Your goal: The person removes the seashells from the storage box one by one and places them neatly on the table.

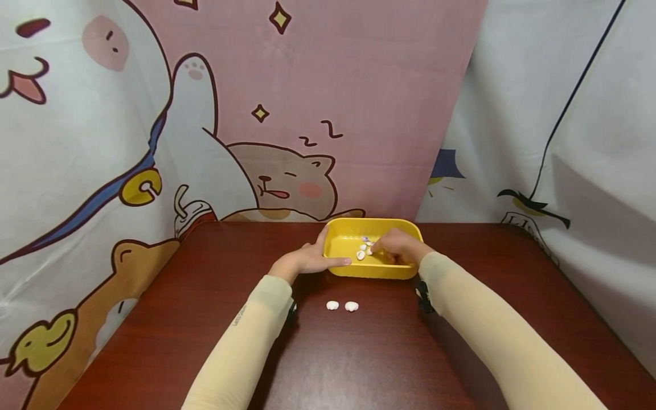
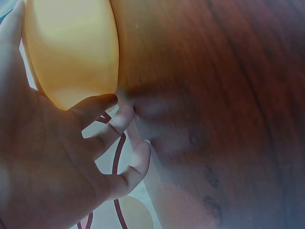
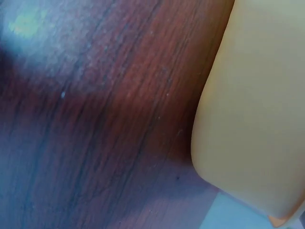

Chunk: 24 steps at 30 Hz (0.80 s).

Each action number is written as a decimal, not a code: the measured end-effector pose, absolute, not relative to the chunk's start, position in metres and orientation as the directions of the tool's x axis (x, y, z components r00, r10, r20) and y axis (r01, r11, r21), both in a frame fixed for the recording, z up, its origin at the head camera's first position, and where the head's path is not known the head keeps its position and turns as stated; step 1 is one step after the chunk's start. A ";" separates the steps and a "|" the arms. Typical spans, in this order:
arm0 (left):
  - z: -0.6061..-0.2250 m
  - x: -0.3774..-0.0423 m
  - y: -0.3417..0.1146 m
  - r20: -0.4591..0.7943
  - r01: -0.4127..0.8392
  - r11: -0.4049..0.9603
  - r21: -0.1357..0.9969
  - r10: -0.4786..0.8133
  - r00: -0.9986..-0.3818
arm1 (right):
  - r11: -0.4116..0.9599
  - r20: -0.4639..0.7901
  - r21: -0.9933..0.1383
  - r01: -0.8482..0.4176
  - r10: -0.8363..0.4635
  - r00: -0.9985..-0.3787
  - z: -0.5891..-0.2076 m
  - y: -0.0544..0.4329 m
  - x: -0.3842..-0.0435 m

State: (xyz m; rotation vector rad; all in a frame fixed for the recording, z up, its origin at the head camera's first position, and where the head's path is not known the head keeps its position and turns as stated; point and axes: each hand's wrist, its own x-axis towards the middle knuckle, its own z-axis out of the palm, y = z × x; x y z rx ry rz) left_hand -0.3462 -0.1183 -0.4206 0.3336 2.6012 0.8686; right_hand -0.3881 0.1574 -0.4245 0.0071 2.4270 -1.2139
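Note:
A yellow plastic tray point(image 1: 376, 272) stands at the far side of the table. My left hand point(image 1: 310, 259) grips its left end, thumb along the front rim and the other fingers around the end. In the left wrist view the forefinger touches the tray wall point(image 2: 76, 52). Several small white seashells point(image 1: 361, 255) lie on the tray's floor. My right hand point(image 1: 402, 246) reaches in over the right side with bent fingers, fingertips right at a shell point(image 1: 369, 251); I cannot tell whether they pinch it. The right wrist view shows only the tray's outer wall point(image 3: 252, 109) and the table.
Two white shells, a left one point(image 1: 332, 306) and a right one point(image 1: 351, 306), lie side by side on the dark wooden table point(image 1: 359, 364) before the tray. Behind the table hangs a cartoon-printed cloth point(image 1: 384, 114), with white cloth point(image 1: 589, 142) along the right.

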 end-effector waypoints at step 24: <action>-0.423 -0.347 -0.118 -0.278 0.099 0.799 0.593 0.319 -0.906 | 0.671 -0.248 -0.741 -0.020 -0.301 -0.921 -0.433 0.159 -0.388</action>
